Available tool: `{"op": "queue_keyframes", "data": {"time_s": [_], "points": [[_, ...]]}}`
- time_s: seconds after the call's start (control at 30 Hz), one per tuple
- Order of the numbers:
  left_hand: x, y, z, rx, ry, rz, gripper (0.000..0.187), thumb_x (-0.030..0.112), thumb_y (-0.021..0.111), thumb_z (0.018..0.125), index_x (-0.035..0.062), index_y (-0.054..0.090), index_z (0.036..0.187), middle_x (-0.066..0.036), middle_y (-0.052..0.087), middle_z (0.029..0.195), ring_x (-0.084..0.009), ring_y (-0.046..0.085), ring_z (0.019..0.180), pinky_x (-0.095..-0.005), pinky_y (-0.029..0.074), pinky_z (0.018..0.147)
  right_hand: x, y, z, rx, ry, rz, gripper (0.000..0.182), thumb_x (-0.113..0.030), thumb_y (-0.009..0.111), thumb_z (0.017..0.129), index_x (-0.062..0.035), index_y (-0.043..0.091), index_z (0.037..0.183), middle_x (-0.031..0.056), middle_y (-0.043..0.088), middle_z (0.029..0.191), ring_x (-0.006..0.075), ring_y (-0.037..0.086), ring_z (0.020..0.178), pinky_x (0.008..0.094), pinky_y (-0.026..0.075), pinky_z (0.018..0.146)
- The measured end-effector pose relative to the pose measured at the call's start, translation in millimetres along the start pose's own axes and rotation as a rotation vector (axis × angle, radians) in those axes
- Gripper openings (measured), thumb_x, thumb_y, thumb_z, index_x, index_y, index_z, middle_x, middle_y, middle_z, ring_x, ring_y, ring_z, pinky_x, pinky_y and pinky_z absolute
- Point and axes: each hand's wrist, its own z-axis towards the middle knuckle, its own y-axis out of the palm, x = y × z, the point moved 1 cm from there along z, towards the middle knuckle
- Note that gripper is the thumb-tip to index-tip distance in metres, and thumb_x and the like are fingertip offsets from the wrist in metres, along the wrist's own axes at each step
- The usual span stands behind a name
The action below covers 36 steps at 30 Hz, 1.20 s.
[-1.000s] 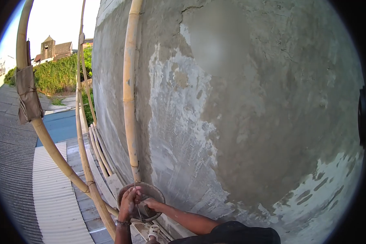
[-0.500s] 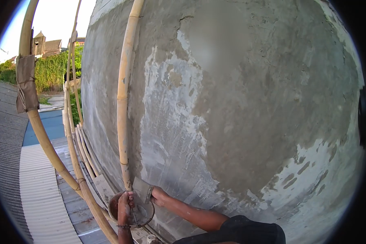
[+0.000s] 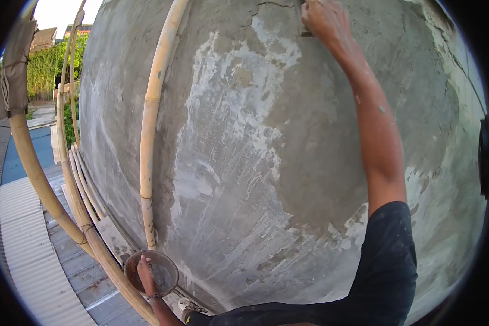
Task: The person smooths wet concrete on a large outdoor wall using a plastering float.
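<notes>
My right hand [image 3: 327,19] is raised to the wall at the top edge, closed on a plastering trowel [image 3: 306,34]. Only a dark edge of the trowel shows below the fingers. The grey wall [image 3: 320,136] has darker, smooth plaster around a pale, rough patch [image 3: 228,130]. Low on the left, my left hand [image 3: 146,276] is closed over a round bucket [image 3: 171,271] holding some grey wet matter. What its fingers grip is too small to make out.
An upright bamboo pole [image 3: 149,125] stands close to the wall above the bucket. More bamboo poles [image 3: 43,185] run along the left, one wrapped in brown cloth [image 3: 12,76]. Below lie corrugated roof sheets [image 3: 30,233]. A board [image 3: 113,236] lies near the bucket.
My right hand has gone from beside the bucket up to the upper wall with the trowel. My left hand remains at the bucket. The view has shifted to the right.
</notes>
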Motion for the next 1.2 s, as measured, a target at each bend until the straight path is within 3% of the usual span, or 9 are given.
{"op": "queue_keyframes", "data": {"time_s": [0.2, 0.4, 0.47, 0.67, 0.8, 0.93, 1.03, 1.13, 1.2], "points": [[-15, -12, 18, 0.051, -0.011, -0.075, 0.054, 0.049, 0.046, 0.100, -0.0016, 0.057, 0.086, -0.002, 0.047, 0.078, -0.0142, 0.041, 0.073, -0.0297, 0.035, 0.067, 63, 39, -20, -0.203, -0.174, -0.408, 0.026, -0.020, 0.050, 0.091, -0.0135, 0.069, 0.107, 0.0185, 0.066, 0.095, 0.0340, 0.068, 0.074, 0.0445, 0.055, 0.062], [-37, -32, 25, 0.116, 0.016, -0.104, 0.049, 0.047, 0.046, 0.101, 0.0037, 0.048, 0.078, 0.000, 0.042, 0.075, -0.0132, 0.038, 0.071, -0.0294, 0.034, 0.065, 57, 47, -46, -0.257, -0.113, -0.477, 0.039, -0.017, 0.051, 0.088, -0.0219, 0.064, 0.125, 0.0226, 0.065, 0.099, 0.0334, 0.068, 0.074, 0.0468, 0.054, 0.063], [-45, -33, 24, 0.094, 0.036, -0.133, 0.048, 0.045, 0.046, 0.101, 0.0057, 0.044, 0.075, 0.000, 0.041, 0.074, -0.0133, 0.037, 0.070, -0.0292, 0.034, 0.065, 85, 77, -1, -0.288, -0.063, -0.418, 0.029, -0.018, 0.047, 0.090, -0.0069, 0.068, 0.106, 0.0187, 0.068, 0.092, 0.0348, 0.069, 0.075, 0.0475, 0.054, 0.062], [-54, -38, 28, 0.269, -0.031, -0.117, 0.043, 0.046, 0.051, 0.098, 0.0064, 0.050, 0.081, 0.002, 0.043, 0.077, -0.0109, 0.040, 0.071, -0.0277, 0.035, 0.064, 29, 37, -81, -0.156, -0.115, -0.448, 0.033, -0.017, 0.051, 0.088, -0.0170, 0.065, 0.117, 0.0233, 0.066, 0.094, 0.0375, 0.067, 0.076, 0.0488, 0.054, 0.062], [-65, -48, 21, 0.202, -0.118, -0.085, 0.050, 0.046, 0.046, 0.100, -0.0032, 0.055, 0.096, -0.007, 0.051, 0.090, -0.0174, 0.047, 0.083, -0.0309, 0.039, 0.075, 79, 72, -4, -0.230, -0.059, -0.438, 0.036, -0.018, 0.055, 0.086, -0.0216, 0.065, 0.120, 0.0198, 0.066, 0.102, 0.0379, 0.067, 0.076, 0.0486, 0.055, 0.064], [-49, -41, 6, 0.244, 0.024, -0.126, 0.054, 0.045, 0.042, 0.103, -0.0072, 0.056, 0.102, -0.011, 0.056, 0.096, -0.0208, 0.050, 0.089, -0.0323, 0.040, 0.082, 50, 48, -41, -0.148, -0.175, -0.455, 0.030, -0.019, 0.050, 0.087, -0.0157, 0.068, 0.112, 0.0195, 0.068, 0.080, 0.0352, 0.068, 0.074, 0.0468, 0.053, 0.060], [-41, -49, 13, 0.156, -0.152, 0.038, 0.051, 0.044, 0.041, 0.103, -0.0052, 0.056, 0.097, -0.009, 0.054, 0.090, -0.0196, 0.048, 0.084, -0.0322, 0.040, 0.079, 39, 41, -61, -0.197, -0.047, -0.532, 0.039, -0.019, 0.051, 0.088, -0.0255, 0.063, 0.125, 0.0166, 0.066, 0.103, 0.0380, 0.066, 0.082, 0.0463, 0.054, 0.069], [-47, -49, 7, 0.195, -0.069, -0.045, 0.050, 0.042, 0.040, 0.104, -0.0042, 0.054, 0.094, -0.009, 0.052, 0.086, -0.0193, 0.046, 0.080, -0.0326, 0.039, 0.077, 134, 106, 42, -0.358, 0.048, -0.500, 0.041, -0.022, 0.052, 0.088, -0.0306, 0.062, 0.127, 0.0195, 0.060, 0.123, 0.0411, 0.067, 0.082, 0.0487, 0.055, 0.071], [-40, -46, 2, 0.212, -0.028, -0.014, 0.049, 0.042, 0.040, 0.104, -0.0040, 0.054, 0.094, -0.009, 0.051, 0.086, -0.0192, 0.046, 0.079, -0.0322, 0.039, 0.076, 88, 73, 30, -0.380, 0.048, -0.479, 0.037, -0.016, 0.052, 0.085, -0.0203, 0.065, 0.119, 0.0202, 0.062, 0.118, 0.0386, 0.067, 0.086, 0.0466, 0.055, 0.075]]}}
